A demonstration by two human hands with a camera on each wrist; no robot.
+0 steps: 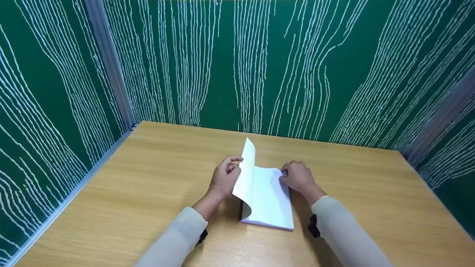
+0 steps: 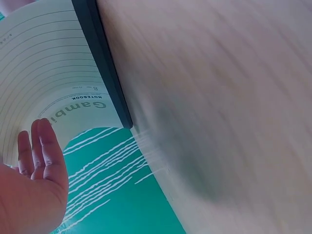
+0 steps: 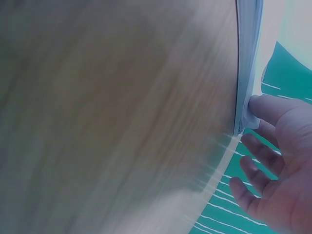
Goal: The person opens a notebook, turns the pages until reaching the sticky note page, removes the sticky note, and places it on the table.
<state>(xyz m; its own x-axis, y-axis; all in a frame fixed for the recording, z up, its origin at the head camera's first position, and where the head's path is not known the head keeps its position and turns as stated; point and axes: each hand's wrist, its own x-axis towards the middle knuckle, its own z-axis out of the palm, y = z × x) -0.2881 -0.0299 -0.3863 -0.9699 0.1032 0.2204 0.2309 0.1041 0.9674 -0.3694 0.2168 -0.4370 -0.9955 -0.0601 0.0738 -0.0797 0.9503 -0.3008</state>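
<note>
A notebook (image 1: 271,200) lies open on the wooden table, its right-hand pages white. My left hand (image 1: 224,178) holds the outer edge of raised notebook pages (image 1: 245,174), which stand up and curve leftward. Ruled lines and printed "NOTEBOOK" lettering show on the curved page (image 2: 53,53) in the left wrist view, beside a dark spine (image 2: 105,58). At the notebook's upper right corner, my right hand (image 1: 298,176) pinches page edges between thumb and forefinger. Its other fingers (image 3: 265,156) are loosely spread in the right wrist view.
The light wooden table (image 1: 148,178) extends around the notebook on all sides. Behind it stands a green wall (image 1: 222,74) with wavy white lines, and grey posts (image 1: 111,63) mark the corners. Dark bands (image 1: 314,226) sit under both sleeves.
</note>
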